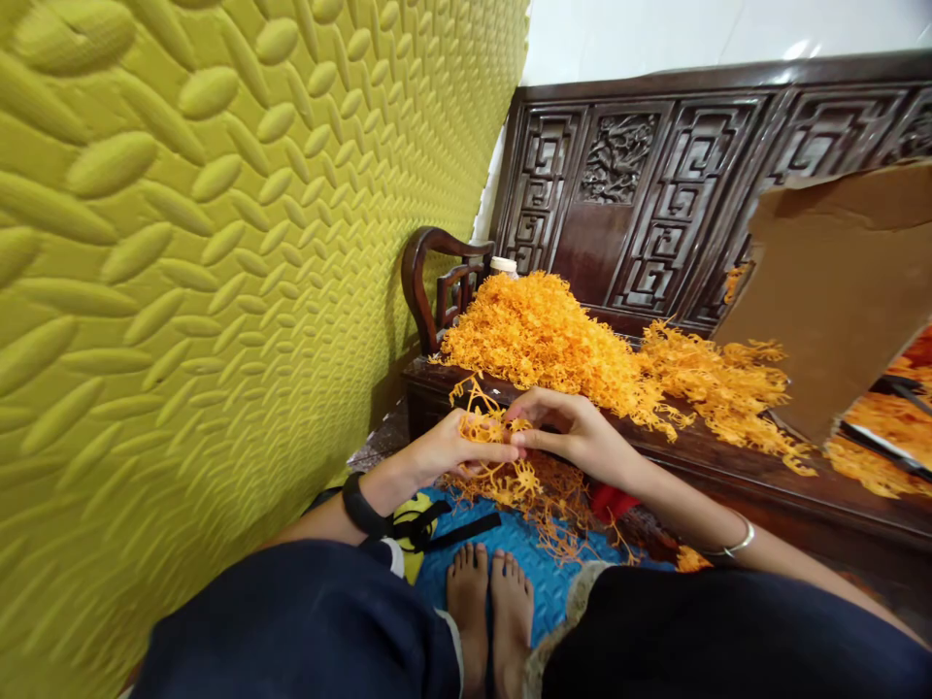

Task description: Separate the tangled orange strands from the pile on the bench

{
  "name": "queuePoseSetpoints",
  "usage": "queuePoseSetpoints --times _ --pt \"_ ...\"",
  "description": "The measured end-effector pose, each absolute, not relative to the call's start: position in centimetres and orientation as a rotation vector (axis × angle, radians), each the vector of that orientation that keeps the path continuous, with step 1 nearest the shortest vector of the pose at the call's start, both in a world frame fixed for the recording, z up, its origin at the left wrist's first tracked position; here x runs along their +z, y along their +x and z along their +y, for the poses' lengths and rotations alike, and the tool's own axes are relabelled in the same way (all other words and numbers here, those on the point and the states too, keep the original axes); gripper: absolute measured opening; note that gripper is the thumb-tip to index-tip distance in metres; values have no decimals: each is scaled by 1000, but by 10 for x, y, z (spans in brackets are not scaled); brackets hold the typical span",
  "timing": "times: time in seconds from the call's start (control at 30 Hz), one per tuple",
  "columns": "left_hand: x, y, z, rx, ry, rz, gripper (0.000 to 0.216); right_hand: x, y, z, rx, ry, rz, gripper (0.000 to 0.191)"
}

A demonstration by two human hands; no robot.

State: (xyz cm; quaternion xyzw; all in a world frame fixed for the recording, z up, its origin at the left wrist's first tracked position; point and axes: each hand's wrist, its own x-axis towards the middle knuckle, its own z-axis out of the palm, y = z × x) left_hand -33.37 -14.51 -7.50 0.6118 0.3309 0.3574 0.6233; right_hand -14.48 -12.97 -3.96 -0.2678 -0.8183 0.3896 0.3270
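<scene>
My left hand [452, 449] and my right hand [572, 427] meet in front of me, both closed on a tangled bunch of orange strands [489, 427]. More of the bunch hangs below my hands [539, 490]. A big pile of the same orange strands [543, 335] lies on the dark wooden bench [735, 476] just beyond my hands. A black band sits on my left wrist [358, 507], a thin bracelet on my right wrist [741, 540].
A yellow embossed wall [182, 243] fills the left. A brown cardboard sheet [837, 291] leans on the bench at right, with more orange strands beside it. My bare feet [489, 607] rest on a blue mat [524, 544]. A white-capped jar [503, 264] stands behind the pile.
</scene>
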Motion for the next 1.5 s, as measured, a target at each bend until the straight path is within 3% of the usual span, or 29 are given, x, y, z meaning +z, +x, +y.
queuePoseSetpoints --times 0.13,0.33,0.43,0.63,0.8,0.93,1.07,1.13,1.2,1.27,1.4,1.5 --pt "-75 -336 -147 764 1454 816 20 -39 -145 -130 1016 -665 -2199 22" --pt "-71 -342 -150 567 1536 607 8 -61 -146 -126 1694 -411 -2038 31" --pt "-68 -348 -151 378 1638 544 9 -62 -140 -121 1721 -266 -1828 34" --pt "-72 -349 -149 675 1566 544 17 -20 -105 -92 902 -598 -1708 15" --pt "-74 -338 -147 743 1482 398 18 -4 -69 -25 -170 -869 -1840 24" --pt "-75 -334 -148 736 1423 416 21 -14 -52 27 -471 -1023 -2078 37" --pt "-79 -334 -146 727 1374 519 28 -11 -67 13 -339 -1013 -2056 31" --pt "-78 -334 -146 708 1362 545 31 -2 -86 -21 -29 -883 -2125 27" --pt "-76 -333 -146 708 1359 557 36 7 -108 -60 503 -750 -2413 31" --pt "-74 -333 -147 723 1367 560 39 10 -128 -95 763 -600 -2702 32" --pt "-75 -333 -147 708 1442 558 27 -4 -150 -131 532 -524 -2714 27" --pt "-80 -332 -144 773 1410 502 40 -19 -152 -137 524 -528 -2646 25"
